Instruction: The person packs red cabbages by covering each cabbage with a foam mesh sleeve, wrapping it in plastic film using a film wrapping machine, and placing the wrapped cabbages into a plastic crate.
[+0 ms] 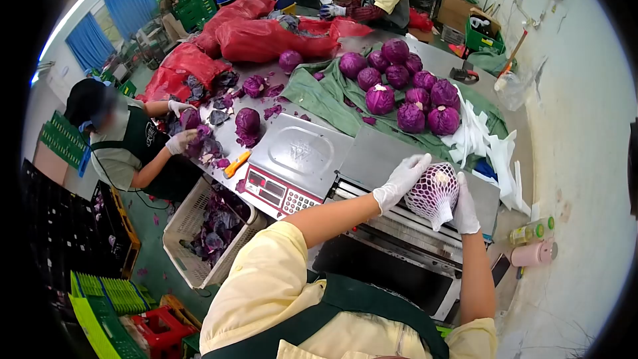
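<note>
Between my two gloved hands is a red cabbage [432, 193] inside a white foam net sleeve, held above the metal wrapping machine [392, 226]. My left hand [404, 183] grips its left side, fingers over the top. My right hand [465, 206] closes on its right side, near the gathered end of the net. Beyond them, a pile of trimmed red cabbages [399, 83] rests on a green cloth [316, 96]. White foam net sleeves [488, 149] lie at the right of the pile. A digital scale [302, 153] stands to the left of the machine.
A co-worker [126, 139] at the left handles a cabbage [191, 119] among loose leaves. Red mesh sacks [266, 40] lie at the back. An orange cutter [237, 164] sits beside the scale. A crate [179, 226] holds leaf scraps. Bottles [531, 231] and a pink cup [533, 253] are at right.
</note>
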Tool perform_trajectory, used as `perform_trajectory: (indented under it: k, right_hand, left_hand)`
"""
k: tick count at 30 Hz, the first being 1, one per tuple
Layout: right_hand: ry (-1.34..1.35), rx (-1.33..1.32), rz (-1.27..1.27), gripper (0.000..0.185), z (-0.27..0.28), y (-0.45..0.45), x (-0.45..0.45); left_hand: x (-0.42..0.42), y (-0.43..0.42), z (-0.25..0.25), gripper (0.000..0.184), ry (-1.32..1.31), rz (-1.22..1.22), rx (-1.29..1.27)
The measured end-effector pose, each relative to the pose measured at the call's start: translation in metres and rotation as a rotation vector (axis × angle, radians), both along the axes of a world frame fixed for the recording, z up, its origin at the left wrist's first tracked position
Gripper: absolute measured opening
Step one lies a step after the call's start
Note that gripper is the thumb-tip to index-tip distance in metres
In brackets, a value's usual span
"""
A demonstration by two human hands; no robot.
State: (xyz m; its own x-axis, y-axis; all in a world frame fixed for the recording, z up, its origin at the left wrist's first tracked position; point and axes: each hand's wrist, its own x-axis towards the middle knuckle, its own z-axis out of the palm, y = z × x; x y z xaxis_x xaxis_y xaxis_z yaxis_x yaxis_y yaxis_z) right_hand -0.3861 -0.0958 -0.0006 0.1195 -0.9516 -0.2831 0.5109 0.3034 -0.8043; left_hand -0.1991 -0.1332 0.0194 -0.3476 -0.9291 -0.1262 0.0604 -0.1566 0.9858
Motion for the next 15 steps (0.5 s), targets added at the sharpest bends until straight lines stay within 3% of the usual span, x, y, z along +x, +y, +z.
perform_trajectory:
  k: [2,5,6,7,8,9,10,11,12,13,15]
  right_hand:
    - [0.077,-0.071,-0.015,0.043,-0.016,-0.007,-0.007]
    - [0.082,-0.102,0.012,0.047,-0.006,0.000,0.000]
    - [0.144,-0.121,0.017,0.047,-0.007,-0.003,-0.004]
    - [0.151,-0.134,-0.012,0.049,-0.019,-0.008,-0.010]
    - [0.566,-0.155,-0.066,0.052,-0.012,-0.003,-0.017]
    - [0.880,-0.274,-0.142,0.050,-0.002,0.004,-0.021]
    - [1.166,-0.253,-0.122,0.046,0.007,0.012,-0.036]
    - [1.302,-0.391,-0.123,0.038,0.020,0.029,-0.052]
    - [1.392,-0.514,-0.100,0.037,0.032,0.050,-0.065]
    - [1.481,-0.642,-0.067,0.039,0.045,0.070,-0.078]
    - [1.879,-0.783,0.193,0.052,0.067,0.102,-0.103]
  left_hand:
    - [-0.002,-0.001,-0.014,0.059,0.174,-0.079,0.273]
    - [-0.001,-0.007,-0.031,0.063,0.198,-0.103,0.214]
    - [0.000,-0.002,-0.021,0.065,0.067,-0.013,0.213]
    - [0.005,-0.012,-0.032,0.064,-0.067,-0.002,0.035]
    - [0.012,-0.025,-0.052,0.041,-0.673,0.094,-0.687]
    - [0.021,-0.004,-0.014,0.035,-0.421,0.261,-0.526]
    - [0.038,-0.009,-0.022,0.031,-0.384,0.277,-0.872]
    - [0.064,0.009,0.001,0.035,-0.523,0.193,-0.996]
    - [0.088,0.015,0.002,0.037,-0.552,0.009,-0.888]
    - [0.116,0.022,0.009,0.037,-0.758,-0.098,-1.135]
    - [0.161,0.022,0.010,0.045,-1.113,-0.405,-1.294]
